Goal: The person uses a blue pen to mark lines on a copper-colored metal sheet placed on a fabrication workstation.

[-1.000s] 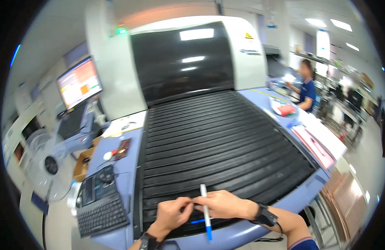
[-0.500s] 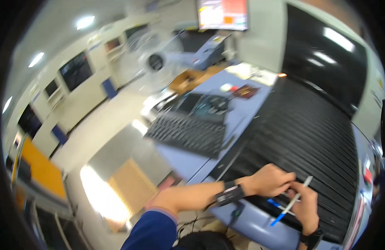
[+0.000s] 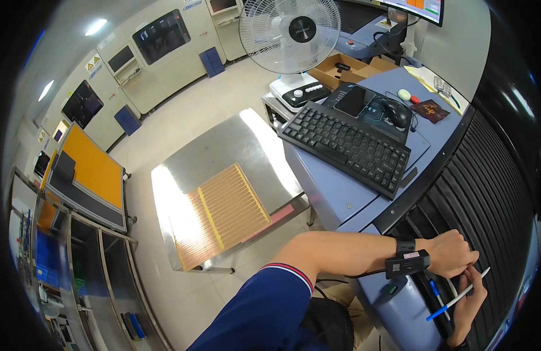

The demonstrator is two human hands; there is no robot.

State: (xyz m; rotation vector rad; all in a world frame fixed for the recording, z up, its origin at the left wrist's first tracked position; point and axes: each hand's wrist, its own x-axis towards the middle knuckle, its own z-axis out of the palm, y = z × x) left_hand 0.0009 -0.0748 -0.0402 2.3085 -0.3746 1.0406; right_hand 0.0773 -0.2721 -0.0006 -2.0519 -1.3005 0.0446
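My left hand (image 3: 450,254) is closed in a fist over the black ribbed surface (image 3: 443,205), a dark strap and black box on its wrist. Its fingertips meet those of my right hand (image 3: 470,301); anything between them is too small to make out. Across the fingers of my right hand lies a slim white stick with a blue end (image 3: 459,294), like a pen, gripped there. Beside that hand, a second blue-and-white pen-like stick (image 3: 436,291) rests near the machine's blue-grey edge.
A black keyboard (image 3: 346,146), mouse (image 3: 395,113) and phone (image 3: 353,100) lie on the blue-grey desk. Behind them stand a fan (image 3: 301,29) and an open cardboard box (image 3: 346,76). To the left, a metal table (image 3: 224,137) bears a ribbed tan board (image 3: 224,213); further left is a metal rack (image 3: 101,257).
The view has swung left, so desk, fan and metal table sit differently and look sharper. My hands stay together over the ribbed surface, the white-and-blue stick still in my right hand.
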